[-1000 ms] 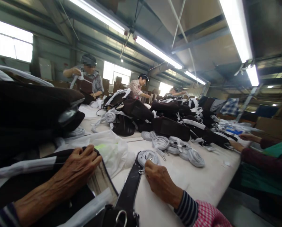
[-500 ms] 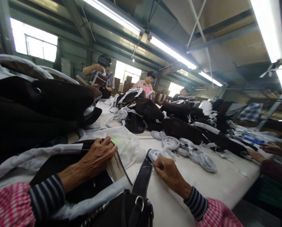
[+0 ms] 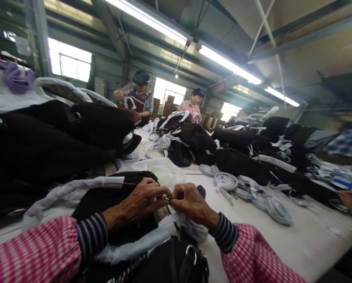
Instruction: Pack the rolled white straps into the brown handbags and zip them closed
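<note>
At your far left a pile of dark bags (image 3: 61, 137) is stacked high and off the open part of the worktop (image 3: 252, 232), which probably keeps room free in front of you. Below it, a white-wrapped handle (image 3: 72, 188) curves over the dark bag (image 3: 105, 200) that lies right against your body. The bag sits close enough that both forearms can rest across it, which would steady fine finger work.

Your left grip (image 3: 143, 198) is clenched, with thumb and fingertips pinched on a small piece (image 3: 169, 199) over the bag's top edge. The fingers hide too much of the piece to name it. Your right grip (image 3: 190, 202) meets the left from the other side and is closed on the same piece, so the two hold it between them at one point. A bunch of white wrapping (image 3: 193, 230) hangs under your right palm. Nearer your chest, a metal ring (image 3: 190, 251) on a strap stands clear of both hands.

Just beyond your hands lies a clear plastic bag (image 3: 164, 171). To the right, white strap rolls (image 3: 226, 181) lie loose on the worktop near your right arm, likely for easy reach, with more dark bags (image 3: 237, 163) in a row behind them. At the right edge a co-worker's hand (image 3: 351, 200) rests well apart from yours.
</note>
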Available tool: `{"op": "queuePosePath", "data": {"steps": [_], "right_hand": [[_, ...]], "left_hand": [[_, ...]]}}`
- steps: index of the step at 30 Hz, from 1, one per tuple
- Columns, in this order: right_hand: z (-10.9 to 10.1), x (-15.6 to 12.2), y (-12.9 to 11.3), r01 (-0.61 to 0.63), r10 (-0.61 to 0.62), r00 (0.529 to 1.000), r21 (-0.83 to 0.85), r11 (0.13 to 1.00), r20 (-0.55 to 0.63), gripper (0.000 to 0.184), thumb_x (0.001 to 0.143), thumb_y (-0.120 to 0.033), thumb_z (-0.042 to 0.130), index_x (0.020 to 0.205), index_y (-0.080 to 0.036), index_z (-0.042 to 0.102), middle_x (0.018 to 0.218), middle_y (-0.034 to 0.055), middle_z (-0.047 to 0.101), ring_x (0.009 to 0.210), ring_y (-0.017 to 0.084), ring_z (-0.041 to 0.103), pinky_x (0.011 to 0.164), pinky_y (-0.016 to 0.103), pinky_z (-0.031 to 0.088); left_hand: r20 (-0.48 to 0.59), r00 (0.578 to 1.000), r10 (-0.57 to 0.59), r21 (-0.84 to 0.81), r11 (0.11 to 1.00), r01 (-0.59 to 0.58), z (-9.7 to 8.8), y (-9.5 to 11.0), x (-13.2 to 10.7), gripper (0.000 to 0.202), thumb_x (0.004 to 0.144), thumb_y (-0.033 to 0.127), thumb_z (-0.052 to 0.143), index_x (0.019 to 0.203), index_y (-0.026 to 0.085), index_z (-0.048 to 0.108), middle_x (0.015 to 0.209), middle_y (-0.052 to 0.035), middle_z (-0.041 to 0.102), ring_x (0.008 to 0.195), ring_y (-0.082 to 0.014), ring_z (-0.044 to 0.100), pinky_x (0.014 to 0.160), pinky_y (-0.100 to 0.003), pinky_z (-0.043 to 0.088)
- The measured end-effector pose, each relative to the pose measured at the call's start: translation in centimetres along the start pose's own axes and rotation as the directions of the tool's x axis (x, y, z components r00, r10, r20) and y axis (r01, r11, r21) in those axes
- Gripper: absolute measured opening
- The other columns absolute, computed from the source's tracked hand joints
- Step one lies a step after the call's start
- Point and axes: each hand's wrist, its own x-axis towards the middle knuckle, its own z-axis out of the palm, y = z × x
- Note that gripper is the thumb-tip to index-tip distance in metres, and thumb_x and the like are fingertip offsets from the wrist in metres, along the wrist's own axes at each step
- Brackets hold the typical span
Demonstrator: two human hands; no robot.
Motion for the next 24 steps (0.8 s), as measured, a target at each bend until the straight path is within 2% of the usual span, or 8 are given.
{"op": "queuePosePath", "data": {"steps": [3, 6, 11, 13, 15, 17, 20, 24], "right_hand": [[0.3, -0.4, 0.5, 0.015, -0.015, 1.0, -0.086, 0.996, 0.009, 0.013, 0.069, -0.004, 0.065, 0.062, -0.015, 0.063, 0.058, -0.0036, 0.058, 0.057, 0.01, 0.05, 0.054, 0.021, 0.033], [-0.1, -1.5, 0.4, 0.046, -0.041, 0.999, -0.274, 0.961, 0.024, 0.015, 0.072, -0.002, 0.066, 0.066, -0.015, 0.064, 0.064, -0.0019, 0.064, 0.062, 0.011, 0.055, 0.061, 0.022, 0.036], [-1.4, -3.2, -1.3, 0.108, -0.037, 0.992, -0.645, 0.757, 0.122, 0.006, 0.086, -0.014, 0.068, 0.083, -0.016, 0.064, 0.083, 0.0032, 0.069, 0.078, 0.017, 0.061, 0.069, 0.028, 0.035], [-1.7, -3.6, -1.7, 0.111, -0.001, 0.988, -0.7, 0.706, 0.156, 0.008, 0.089, -0.016, 0.066, 0.083, -0.016, 0.061, 0.085, 0.0031, 0.067, 0.077, 0.017, 0.06, 0.068, 0.028, 0.033], [-1.9, -3.7, -1.6, 0.125, -0.003, 0.983, -0.661, 0.74, 0.183, 0.013, 0.087, -0.013, 0.067, 0.08, -0.017, 0.058, 0.084, 0.0011, 0.065, 0.076, 0.015, 0.059, 0.068, 0.027, 0.033], [-1.9, -3.8, -1.0, 0.153, -0.057, 0.981, -0.55, 0.821, 0.188, 0.017, 0.086, -0.01, 0.07, 0.077, -0.017, 0.057, 0.083, -0.0009, 0.063, 0.078, 0.014, 0.058, 0.07, 0.025, 0.035], [-2.0, -3.8, -0.2, 0.164, -0.125, 0.985, -0.395, 0.904, 0.122, 0.018, 0.087, -0.012, 0.072, 0.076, -0.017, 0.059, 0.081, -0.0023, 0.06, 0.077, 0.012, 0.057, 0.072, 0.024, 0.038], [-2.5, -4.0, -0.3, 0.161, -0.137, 0.986, -0.344, 0.925, 0.092, 0.013, 0.091, -0.017, 0.071, 0.079, -0.018, 0.066, 0.088, -0.001, 0.061, 0.081, 0.013, 0.059, 0.075, 0.025, 0.04]], "left_hand": [[0.014, 0.999, 0.047, 0.027, 0.999, -0.048, 1.1, -0.9, 0.1, 0.013, 0.098, 0.026, 0.06, 0.091, 0.023, 0.07, 0.084, 0.0014, 0.072, 0.084, -0.0157, 0.065, 0.098, -0.037, 0.032], [0.027, 0.997, 0.069, 0.055, 0.996, -0.071, 1.7, -1.2, 0.2, 0.009, 0.094, 0.021, 0.062, 0.087, 0.022, 0.067, 0.083, 0.0018, 0.07, 0.083, -0.0159, 0.064, 0.099, -0.039, 0.031], [0.0, 0.999, 0.053, 0.004, 0.999, -0.053, 1.4, 0.0, 0.2, 0.01, 0.097, 0.019, 0.055, 0.089, 0.019, 0.061, 0.082, 0.001, 0.067, 0.078, -0.0155, 0.062, 0.101, -0.039, 0.035], [-0.005, 1.0, 0.025, -0.054, 0.998, -0.025, 1.1, 0.7, 0.2, 0.012, 0.097, 0.022, 0.053, 0.088, 0.02, 0.061, 0.082, 0.0, 0.066, 0.079, -0.0166, 0.061, 0.093, -0.036, 0.04], [0.032, 0.999, -0.039, -0.194, 0.98, 0.045, 0.8, 1.5, 0.2, 0.012, 0.097, 0.024, 0.054, 0.09, 0.019, 0.062, 0.085, -0.0012, 0.068, 0.081, -0.0177, 0.061, 0.081, -0.031, 0.042], [0.086, 0.99, -0.108, -0.401, 0.906, 0.134, 0.4, 2.0, 0.2, 0.012, 0.095, 0.026, 0.055, 0.092, 0.018, 0.064, 0.087, -0.0017, 0.069, 0.081, -0.0178, 0.062, 0.075, -0.029, 0.043], [0.142, 0.97, -0.195, -0.693, 0.68, 0.238, 0.0, 2.2, 0.5, 0.01, 0.089, 0.026, 0.062, 0.089, 0.016, 0.064, 0.087, -0.003, 0.071, 0.084, -0.019, 0.064, 0.079, -0.03, 0.047], [0.264, 0.935, -0.238, -0.853, 0.395, 0.342, 0.2, 2.0, 0.8, 0.012, 0.084, 0.022, 0.068, 0.089, 0.016, 0.059, 0.087, -0.0051, 0.074, 0.084, -0.0207, 0.069, 0.082, -0.034, 0.05]]}}
